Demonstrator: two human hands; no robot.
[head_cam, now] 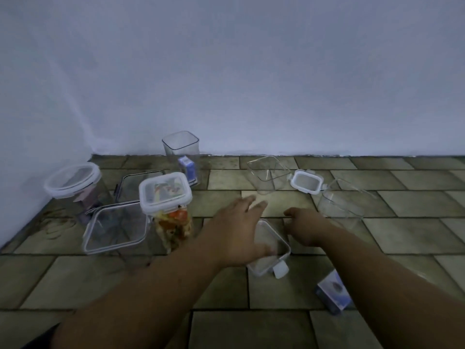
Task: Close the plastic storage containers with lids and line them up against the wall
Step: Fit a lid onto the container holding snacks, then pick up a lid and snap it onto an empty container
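Observation:
A clear container with a white-rimmed clip lid (276, 250) lies on the tiled floor under my hands. My left hand (239, 222) hovers over its left side with fingers stretched forward. My right hand (307, 226) sits at its far right corner with fingers curled down; whether it holds the rim is hidden. A small white-rimmed lid (307, 185) lies between two open clear containers, one behind it (266, 172) and one to its right (342, 205). At the left stand a lidded round container (73, 182), a lidded square container with colourful contents (164, 192) and an open clear container (115, 227).
A tall open container (181, 147) with a blue box (186, 167) inside stands against the pale wall (251, 84). A dark-rimmed lid (138, 182) lies behind the square container. Another blue box (333, 294) lies on the floor by my right forearm. The side wall closes the left.

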